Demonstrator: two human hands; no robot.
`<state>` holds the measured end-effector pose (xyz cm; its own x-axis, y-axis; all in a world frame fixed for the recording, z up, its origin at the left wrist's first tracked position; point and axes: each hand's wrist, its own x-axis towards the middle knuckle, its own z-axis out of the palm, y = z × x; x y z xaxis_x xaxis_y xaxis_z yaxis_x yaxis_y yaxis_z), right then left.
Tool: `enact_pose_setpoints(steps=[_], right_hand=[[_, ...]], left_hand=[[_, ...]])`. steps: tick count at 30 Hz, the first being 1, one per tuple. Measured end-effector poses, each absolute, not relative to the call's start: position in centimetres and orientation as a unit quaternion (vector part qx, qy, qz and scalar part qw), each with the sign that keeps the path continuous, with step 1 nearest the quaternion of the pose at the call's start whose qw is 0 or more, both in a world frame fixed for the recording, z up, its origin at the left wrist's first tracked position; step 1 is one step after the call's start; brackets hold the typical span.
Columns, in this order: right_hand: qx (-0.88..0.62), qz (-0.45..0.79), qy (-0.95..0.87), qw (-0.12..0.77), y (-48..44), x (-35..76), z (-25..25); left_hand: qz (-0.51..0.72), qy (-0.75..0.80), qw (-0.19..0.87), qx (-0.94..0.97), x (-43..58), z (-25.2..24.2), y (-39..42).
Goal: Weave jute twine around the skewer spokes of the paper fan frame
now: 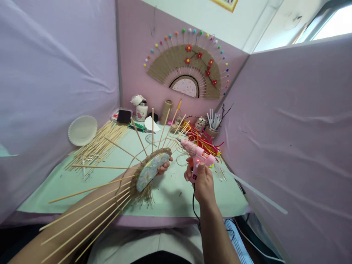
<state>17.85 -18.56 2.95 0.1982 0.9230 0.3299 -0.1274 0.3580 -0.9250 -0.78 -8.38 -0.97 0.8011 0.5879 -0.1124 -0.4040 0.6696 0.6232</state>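
My left hand grips a half-round fan base from behind, its fingers curled at the right end and partly hidden. Pale blue floral fabric covers the base, with twine round its curved edge and a frayed fringe below. Thin wooden sticks radiate from that edge, and a loose strand of twine trails across my left forearm. In my right hand is a pink glue gun, held by its handle. A small light glows on its side, and the nozzle points up and left, close to the right-hand sticks.
A pile of sticks lies left beside a white scalloped dish. Green-handled pliers, a twine spool and a white jar stand behind. Red and yellow pipe cleaners lie right. A finished fan hangs on the back panel.
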Motion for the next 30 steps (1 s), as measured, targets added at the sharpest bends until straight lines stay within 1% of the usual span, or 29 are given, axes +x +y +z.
enact_pose_setpoints(steps=[4, 10, 17, 22, 30], right_hand=[[-0.419, 0.391, -0.508, 0.643, -18.4, 17.6, 2.2], [-0.438, 0.376, -0.515, 0.634, -18.4, 17.4, 2.2], [-0.457, 0.368, -0.514, 0.626, -18.5, 17.1, 2.5], [-0.468, 0.364, -0.515, 0.619, -18.5, 17.2, 2.2], [-0.459, 0.371, -0.511, 0.625, -18.3, 17.1, 2.1]], left_hand=[[0.247, 0.161, 0.914, 0.28, -0.7, -0.1, -8.6], [0.231, 0.197, 0.901, 0.309, -0.5, 0.9, -8.6], [0.23, 0.137, 0.893, 0.362, -0.5, -0.6, -7.8], [0.216, 0.106, 0.903, 0.357, -0.3, -1.5, -7.1], [0.229, 0.095, 0.901, 0.355, -0.2, -1.5, -7.4]])
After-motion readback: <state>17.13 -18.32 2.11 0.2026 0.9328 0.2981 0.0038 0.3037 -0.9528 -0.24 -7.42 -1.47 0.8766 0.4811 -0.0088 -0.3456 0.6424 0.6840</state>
